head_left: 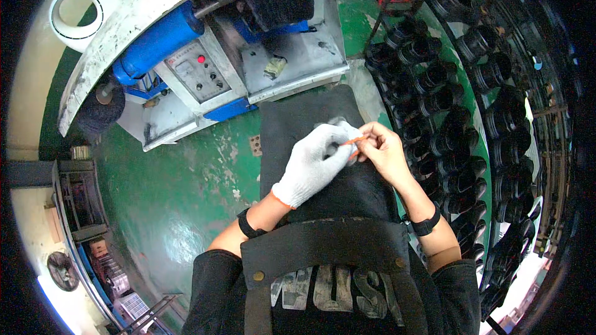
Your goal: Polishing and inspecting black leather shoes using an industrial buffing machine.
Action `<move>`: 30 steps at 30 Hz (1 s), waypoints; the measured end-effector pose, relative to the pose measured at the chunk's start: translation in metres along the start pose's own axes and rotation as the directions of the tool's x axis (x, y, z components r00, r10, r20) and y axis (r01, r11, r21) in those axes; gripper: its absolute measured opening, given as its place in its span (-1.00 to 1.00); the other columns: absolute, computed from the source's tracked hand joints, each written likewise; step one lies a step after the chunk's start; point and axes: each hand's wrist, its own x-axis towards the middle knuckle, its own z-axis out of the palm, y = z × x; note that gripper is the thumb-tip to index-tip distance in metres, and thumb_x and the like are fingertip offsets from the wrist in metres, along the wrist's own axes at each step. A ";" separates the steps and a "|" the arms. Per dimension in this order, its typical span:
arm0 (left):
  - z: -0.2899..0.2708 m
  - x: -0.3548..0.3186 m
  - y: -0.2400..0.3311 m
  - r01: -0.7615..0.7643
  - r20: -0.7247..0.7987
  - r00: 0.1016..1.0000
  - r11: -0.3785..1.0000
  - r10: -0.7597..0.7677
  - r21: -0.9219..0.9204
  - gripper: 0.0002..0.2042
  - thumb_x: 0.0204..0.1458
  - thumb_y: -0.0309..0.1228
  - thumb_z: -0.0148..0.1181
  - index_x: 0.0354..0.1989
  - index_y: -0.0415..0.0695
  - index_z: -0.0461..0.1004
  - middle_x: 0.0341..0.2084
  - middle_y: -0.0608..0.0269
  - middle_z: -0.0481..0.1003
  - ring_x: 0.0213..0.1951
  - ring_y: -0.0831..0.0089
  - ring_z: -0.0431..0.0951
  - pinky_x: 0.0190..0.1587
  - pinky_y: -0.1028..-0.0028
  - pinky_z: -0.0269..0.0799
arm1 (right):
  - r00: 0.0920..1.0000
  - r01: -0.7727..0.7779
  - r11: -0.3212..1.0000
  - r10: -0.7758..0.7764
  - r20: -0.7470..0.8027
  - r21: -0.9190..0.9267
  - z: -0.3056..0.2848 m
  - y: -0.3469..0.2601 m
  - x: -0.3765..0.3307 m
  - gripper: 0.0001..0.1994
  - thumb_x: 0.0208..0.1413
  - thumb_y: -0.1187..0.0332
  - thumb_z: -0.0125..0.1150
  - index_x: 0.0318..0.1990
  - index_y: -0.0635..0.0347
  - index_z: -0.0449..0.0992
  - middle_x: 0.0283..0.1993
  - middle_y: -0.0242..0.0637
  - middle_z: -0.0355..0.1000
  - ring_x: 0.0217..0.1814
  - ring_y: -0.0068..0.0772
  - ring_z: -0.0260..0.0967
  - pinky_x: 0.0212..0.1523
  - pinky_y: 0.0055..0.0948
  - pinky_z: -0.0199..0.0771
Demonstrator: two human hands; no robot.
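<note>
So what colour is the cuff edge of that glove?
Orange, on the white glove worn on the left hand; head view.

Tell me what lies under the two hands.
A dark apron over the lap lies under the gloved left hand and bare right hand, which pinches an orange glove cuff. The legs beneath are covered.

Two hands show: one left hand (310,164) in a white glove (301,174), one bare right hand (385,152). Two black wristbands (248,226), one orange strip (355,141), one blue-and-white machine (205,56), one rack (472,118) holding dozens of black shoes.
</note>
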 end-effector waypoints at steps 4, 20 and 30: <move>-0.006 0.003 -0.008 0.108 -0.110 0.989 0.986 -0.095 0.123 -0.90 0.10 -0.45 0.19 -0.28 -0.21 0.49 -0.45 0.40 0.49 -0.40 0.70 0.42 -0.32 0.64 0.36 | 0.976 0.186 0.936 -0.212 -0.057 -0.300 0.003 -0.014 0.006 -0.85 -0.01 0.50 0.31 -0.30 0.27 0.45 -0.41 -0.44 0.45 -0.46 -0.68 0.38 -0.43 -0.64 0.41; 0.015 -0.001 -0.025 -0.159 -0.059 0.983 0.971 0.172 0.177 -0.91 -0.04 -0.50 0.22 -0.33 -0.15 0.51 -0.64 0.22 0.43 -0.61 0.52 0.44 -0.49 0.49 0.38 | 0.942 0.277 0.359 -0.284 0.179 -0.891 0.000 -0.005 -0.001 -0.73 -0.05 0.55 -0.01 -0.15 0.26 0.45 -0.22 -0.09 0.48 -0.17 -0.05 0.44 -0.20 -0.21 0.48; 0.015 0.003 -0.037 -0.361 -0.056 0.912 0.861 0.406 0.358 -0.90 -0.06 -0.43 0.21 -0.36 -0.11 0.47 -0.57 0.15 0.46 -0.48 0.19 0.52 -0.40 0.31 0.44 | 0.979 -0.165 0.582 -0.003 0.206 0.796 0.004 -0.014 0.036 -0.35 -0.18 0.67 -0.12 0.23 0.48 0.16 0.25 -0.03 0.29 0.31 -0.23 0.23 0.26 -0.28 0.28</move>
